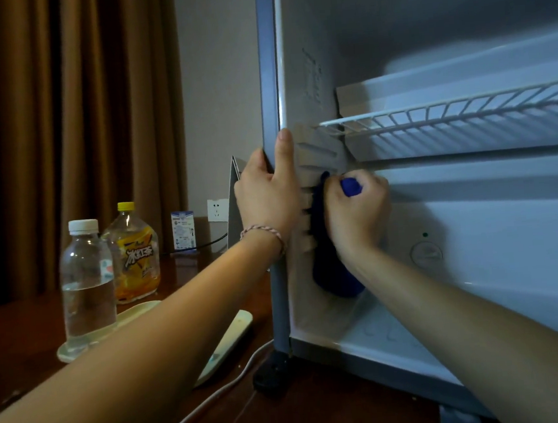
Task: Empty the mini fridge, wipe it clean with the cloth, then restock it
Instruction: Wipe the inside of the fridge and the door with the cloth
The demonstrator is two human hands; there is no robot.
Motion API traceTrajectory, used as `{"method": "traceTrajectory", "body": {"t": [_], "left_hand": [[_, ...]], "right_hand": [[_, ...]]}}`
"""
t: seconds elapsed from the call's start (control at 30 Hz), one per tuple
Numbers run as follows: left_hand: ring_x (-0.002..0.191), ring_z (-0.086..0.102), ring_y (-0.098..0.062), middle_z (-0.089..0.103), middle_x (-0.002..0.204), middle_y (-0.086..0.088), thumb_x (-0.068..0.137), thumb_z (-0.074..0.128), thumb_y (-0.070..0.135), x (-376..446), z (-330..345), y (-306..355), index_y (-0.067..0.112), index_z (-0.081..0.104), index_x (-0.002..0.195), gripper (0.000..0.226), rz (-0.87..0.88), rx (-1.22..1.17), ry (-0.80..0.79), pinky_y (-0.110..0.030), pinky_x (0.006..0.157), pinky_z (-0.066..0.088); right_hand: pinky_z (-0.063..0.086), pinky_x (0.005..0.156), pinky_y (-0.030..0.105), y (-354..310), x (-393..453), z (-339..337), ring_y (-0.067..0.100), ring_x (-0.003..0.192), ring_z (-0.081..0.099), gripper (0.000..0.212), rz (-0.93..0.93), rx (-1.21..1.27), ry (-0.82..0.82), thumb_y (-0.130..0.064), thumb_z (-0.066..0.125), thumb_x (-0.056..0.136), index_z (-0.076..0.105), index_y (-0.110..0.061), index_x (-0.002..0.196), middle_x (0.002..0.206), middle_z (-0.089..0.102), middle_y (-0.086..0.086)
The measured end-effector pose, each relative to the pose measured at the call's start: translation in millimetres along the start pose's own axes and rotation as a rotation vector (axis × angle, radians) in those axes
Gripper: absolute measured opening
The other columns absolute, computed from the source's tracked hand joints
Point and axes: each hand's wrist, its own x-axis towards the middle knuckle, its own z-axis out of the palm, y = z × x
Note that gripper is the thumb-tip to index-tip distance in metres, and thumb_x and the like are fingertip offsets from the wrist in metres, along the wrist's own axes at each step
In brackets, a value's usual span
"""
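Two bottles, a water bottle and an iced-tea bottle, stand on our desk. Our left hand grips the mini fridge edge; our right hand presses the bunched blue cloth against its inner left wall.

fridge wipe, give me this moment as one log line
step: wiping | right hand: cloth on left inner wall | left hand: holds fridge edge | bottles: outside

Dim room; brown curtains, grey wall, dark wooden table
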Motion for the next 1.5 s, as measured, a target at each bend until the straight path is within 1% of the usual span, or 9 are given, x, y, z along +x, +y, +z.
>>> {"method": "traceTrajectory", "body": {"t": [0.17, 0.43, 0.63, 0.73, 0.93, 1.07, 1.3, 1.4, 1.5], "left_hand": [[0.043, 0.036, 0.0, 0.034, 0.055, 0.007, 0.099, 0.048, 0.052, -3, 0, 3, 0.018, 0.033, 0.063, 0.052, 0.004, 0.014, 0.022, -0.011, 0.045, 0.032], [0.044, 0.039, 0.002, 0.036, 0.055, 0.007, 0.099, 0.047, 0.051, -4, -1, 6, 0.018, 0.034, 0.063, 0.051, 0.012, 0.02, 0.012, -0.009, 0.047, 0.034], [0.046, 0.037, -0.001, 0.038, 0.058, 0.005, 0.099, 0.045, 0.055, -5, -1, 5, 0.018, 0.035, 0.065, 0.051, 0.005, 0.043, 0.009, -0.011, 0.048, 0.034], [0.045, 0.038, 0.0, 0.039, 0.058, 0.004, 0.099, 0.045, 0.055, -4, -1, 6, 0.017, 0.036, 0.065, 0.051, -0.013, 0.034, 0.006, -0.01, 0.047, 0.034], [0.044, 0.045, 0.006, 0.041, 0.056, 0.008, 0.1, 0.047, 0.048, -8, -3, 13, 0.018, 0.038, 0.064, 0.048, -0.019, -0.007, -0.007, -0.009, 0.044, 0.035], [0.045, 0.044, 0.006, 0.041, 0.056, 0.007, 0.1, 0.047, 0.05, -7, -2, 13, 0.018, 0.036, 0.063, 0.05, -0.012, 0.013, 0.004, -0.01, 0.046, 0.035], [0.05, 0.033, -0.005, 0.038, 0.059, 0.003, 0.098, 0.044, 0.055, -4, 0, 6, 0.017, 0.032, 0.064, 0.053, -0.018, 0.061, 0.025, -0.013, 0.047, 0.033], [0.047, 0.034, -0.006, 0.036, 0.057, 0.004, 0.098, 0.045, 0.055, -5, 1, 5, 0.017, 0.031, 0.063, 0.054, -0.014, 0.06, 0.029, -0.014, 0.047, 0.033], [0.046, 0.037, -0.002, 0.035, 0.055, 0.004, 0.099, 0.045, 0.053, -5, 1, 5, 0.017, 0.031, 0.063, 0.053, 0.0, 0.045, 0.025, -0.012, 0.049, 0.035]], "right_hand": [[0.037, 0.067, 0.032, 28, 22, 8, 0.034, 0.085, 0.058, 0.021, 0.079, -0.023, 0.024, -0.038, 0.063, 0.082, 0.06, -0.019, 0.074, 0.095, 0.06, 0.013], [0.052, 0.076, 0.044, 40, 23, 11, 0.034, 0.083, 0.06, 0.029, 0.171, -0.006, 0.024, -0.05, 0.05, 0.071, 0.053, -0.022, 0.065, 0.093, 0.061, 0.009], [0.052, 0.067, 0.044, 34, 3, 4, 0.036, 0.075, 0.062, 0.032, 0.24, -0.009, -0.015, -0.052, 0.054, 0.066, 0.054, -0.02, 0.062, 0.071, 0.064, 0.008], [0.052, 0.066, 0.043, 18, -14, 1, 0.033, 0.075, 0.062, 0.033, 0.173, 0.0, -0.044, -0.051, 0.054, 0.067, 0.059, -0.019, 0.072, 0.079, 0.065, 0.007], [0.044, 0.07, 0.032, -3, -33, -12, 0.022, 0.081, 0.058, 0.016, 0.026, -0.03, -0.09, -0.032, 0.068, 0.083, 0.063, -0.019, 0.077, 0.096, 0.055, -0.001], [0.04, 0.069, 0.031, -6, -28, -9, 0.026, 0.085, 0.057, 0.014, 0.019, -0.088, -0.076, -0.031, 0.067, 0.085, 0.063, -0.018, 0.08, 0.098, 0.054, 0.001], [0.039, 0.07, 0.035, 19, 5, 3, 0.037, 0.096, 0.057, 0.024, 0.121, -0.198, -0.08, -0.039, 0.061, 0.086, 0.064, -0.015, 0.088, 0.107, 0.058, 0.01], [0.048, 0.072, 0.039, 41, 25, 11, 0.037, 0.098, 0.06, 0.032, 0.2, -0.218, -0.083, -0.049, 0.055, 0.08, 0.056, -0.017, 0.077, 0.105, 0.062, 0.012], [0.054, 0.082, 0.045, 50, 37, 16, 0.037, 0.097, 0.063, 0.038, 0.29, -0.208, -0.077, -0.052, 0.052, 0.071, 0.062, -0.018, 0.082, 0.1, 0.066, 0.011]]}}
